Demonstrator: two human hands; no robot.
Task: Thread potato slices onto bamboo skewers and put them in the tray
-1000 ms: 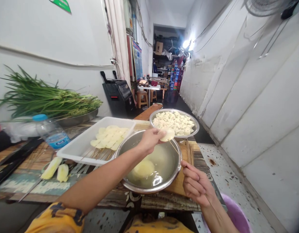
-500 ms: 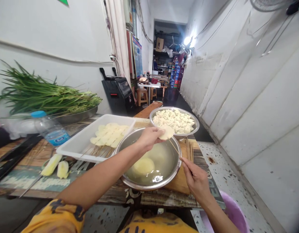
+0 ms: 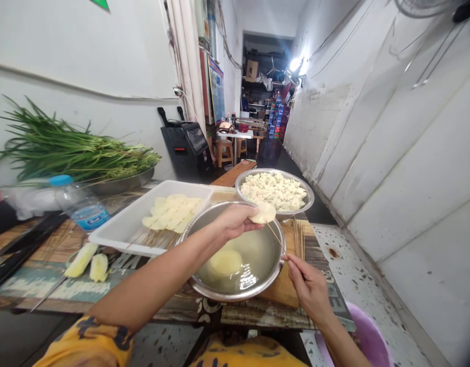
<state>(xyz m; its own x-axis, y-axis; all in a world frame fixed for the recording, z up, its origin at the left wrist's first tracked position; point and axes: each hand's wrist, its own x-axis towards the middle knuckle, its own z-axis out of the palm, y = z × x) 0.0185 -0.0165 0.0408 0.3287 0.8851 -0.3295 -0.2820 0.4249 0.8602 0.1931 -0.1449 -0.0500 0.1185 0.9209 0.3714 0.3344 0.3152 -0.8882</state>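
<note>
My left hand (image 3: 231,220) pinches a thin pale potato slice (image 3: 263,213) above the far rim of a steel bowl of water (image 3: 198,287) that holds more slices. My right hand (image 3: 308,285) is closed on a thin bamboo skewer (image 3: 276,238) whose tip enters the slice from below. Left of the bowl, a white tray (image 3: 116,230) holds several skewered slices. A second steel bowl (image 3: 307,200) behind is heaped with cauliflower pieces. Loose skewers (image 3: 298,235) lie between the bowls on a wooden board.
On the patterned table at left are a water bottle (image 3: 80,207), two cut vegetable pieces (image 3: 89,262), a knife, and a metal tray of green chives (image 3: 66,153). A purple bucket (image 3: 362,326) stands on the floor at my right. A narrow corridor runs ahead.
My right hand has slid forward along the skewer, pushing its tip up into the slice. My left hand dipped slightly with the slice. The view shifted a little.
</note>
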